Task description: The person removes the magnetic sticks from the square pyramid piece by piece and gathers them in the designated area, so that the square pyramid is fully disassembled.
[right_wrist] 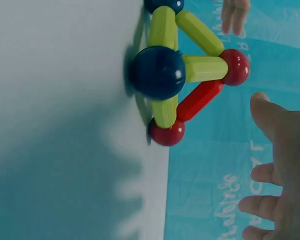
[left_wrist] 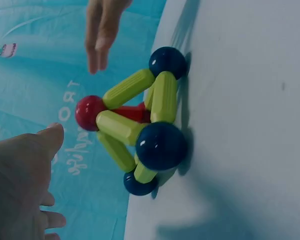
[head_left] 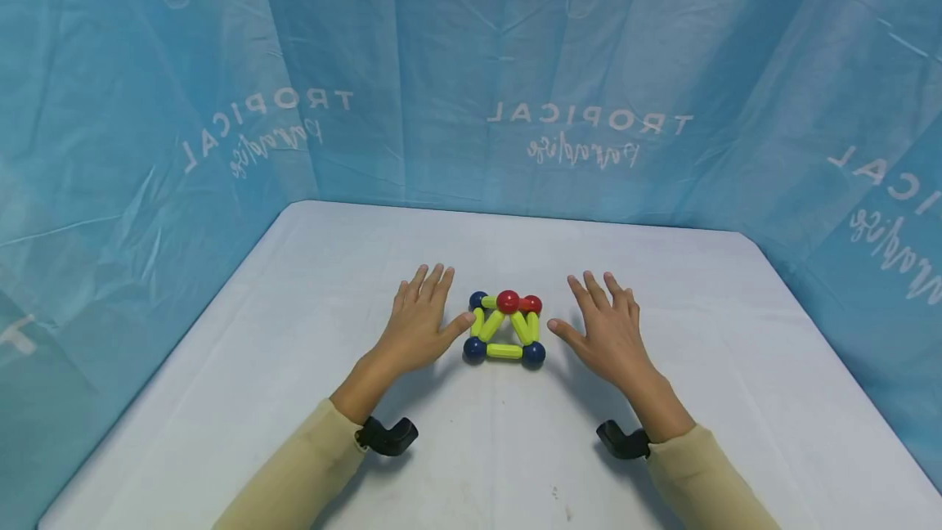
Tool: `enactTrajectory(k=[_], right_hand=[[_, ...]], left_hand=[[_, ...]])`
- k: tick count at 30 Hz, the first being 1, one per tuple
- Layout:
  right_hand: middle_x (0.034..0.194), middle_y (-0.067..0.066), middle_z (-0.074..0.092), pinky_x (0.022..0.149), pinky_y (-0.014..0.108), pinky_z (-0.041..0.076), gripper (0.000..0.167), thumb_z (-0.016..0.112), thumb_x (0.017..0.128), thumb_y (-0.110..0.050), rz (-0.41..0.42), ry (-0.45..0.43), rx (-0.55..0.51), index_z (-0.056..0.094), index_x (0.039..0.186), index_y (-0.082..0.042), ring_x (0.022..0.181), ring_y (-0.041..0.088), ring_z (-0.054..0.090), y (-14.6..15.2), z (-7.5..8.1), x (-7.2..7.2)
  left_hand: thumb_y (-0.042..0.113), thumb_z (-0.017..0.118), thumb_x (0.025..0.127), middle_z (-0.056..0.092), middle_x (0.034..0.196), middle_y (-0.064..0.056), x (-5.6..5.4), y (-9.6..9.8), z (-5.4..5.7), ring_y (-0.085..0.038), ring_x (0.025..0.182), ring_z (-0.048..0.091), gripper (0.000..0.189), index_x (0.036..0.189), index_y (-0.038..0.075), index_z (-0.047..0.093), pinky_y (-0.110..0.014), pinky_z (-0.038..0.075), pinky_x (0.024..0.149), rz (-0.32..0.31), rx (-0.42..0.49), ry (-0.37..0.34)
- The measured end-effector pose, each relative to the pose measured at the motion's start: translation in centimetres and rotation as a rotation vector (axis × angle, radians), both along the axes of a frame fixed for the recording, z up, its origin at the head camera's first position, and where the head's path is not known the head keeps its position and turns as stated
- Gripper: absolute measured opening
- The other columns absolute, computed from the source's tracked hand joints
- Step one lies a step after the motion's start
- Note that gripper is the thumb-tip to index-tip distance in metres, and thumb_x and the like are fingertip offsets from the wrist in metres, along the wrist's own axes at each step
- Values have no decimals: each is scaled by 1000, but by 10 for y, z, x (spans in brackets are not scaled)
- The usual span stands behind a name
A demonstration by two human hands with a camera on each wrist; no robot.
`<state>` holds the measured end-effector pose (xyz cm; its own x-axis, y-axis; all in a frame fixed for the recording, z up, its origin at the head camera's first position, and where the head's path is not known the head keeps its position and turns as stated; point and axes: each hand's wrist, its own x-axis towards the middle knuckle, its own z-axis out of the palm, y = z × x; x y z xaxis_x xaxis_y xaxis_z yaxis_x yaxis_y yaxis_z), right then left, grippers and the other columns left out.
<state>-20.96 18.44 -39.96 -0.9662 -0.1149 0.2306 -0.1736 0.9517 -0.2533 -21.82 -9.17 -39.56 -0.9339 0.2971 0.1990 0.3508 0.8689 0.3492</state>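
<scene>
A small frame of ball-and-stick building pieces stands on the white table, with yellow-green rods (head_left: 504, 351), dark blue balls (left_wrist: 161, 146) and red balls (head_left: 508, 302). One red rod (right_wrist: 200, 100) joins the two red balls. To the left of the frame, my left hand (head_left: 421, 325) is held with fingers stretched out, its thumb tip close to the frame; whether it touches cannot be told from the head view, but the left wrist view shows a gap. On the other side my right hand (head_left: 607, 338) spreads its fingers, thumb apart from the frame. Neither hand holds anything.
The table (head_left: 353, 252) has a white cover with a few small stains near the front. Blue printed curtains (head_left: 471, 64) hang behind it and at both sides. A black wrist camera (head_left: 388, 437) is strapped at the left sleeve, another black wrist camera (head_left: 622, 440) at the right.
</scene>
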Motion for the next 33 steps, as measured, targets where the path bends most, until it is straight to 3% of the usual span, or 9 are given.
enactTrajectory(k=[5, 17, 24, 33], right_hand=[[151, 15, 34, 110, 62, 12, 75, 62, 85, -51, 50, 28, -71, 35, 146, -17, 142, 39, 17, -10, 4, -4], [133, 12, 57, 103, 54, 28, 60, 68, 83, -44, 188, 104, -204, 53, 133, -16, 126, 33, 41, -33, 4, -19], [127, 10, 61, 99, 53, 33, 56, 71, 81, -39, 253, 82, -294, 57, 129, -14, 119, 30, 44, -40, 2, -27], [124, 9, 63, 91, 49, 38, 47, 72, 83, -32, 310, 25, -363, 61, 125, -14, 117, 28, 44, -46, -1, -32]], left_hand=[[52, 52, 90, 27, 155, -13, 1, 10, -2, -33, 146, 14, 78, 149, 8, 24, -56, 12, 116, -15, 67, -34], [41, 65, 86, 56, 130, -12, 0, 28, -13, -30, 125, 41, 59, 133, 9, 51, -51, 32, 101, -35, 252, 9], [37, 67, 85, 61, 123, -10, -2, 32, -18, -27, 114, 46, 51, 128, 10, 57, -48, 32, 98, -6, 334, -41], [31, 70, 84, 67, 113, -6, -6, 37, -27, -24, 102, 50, 36, 113, 11, 67, -48, 32, 94, -20, 410, -85]])
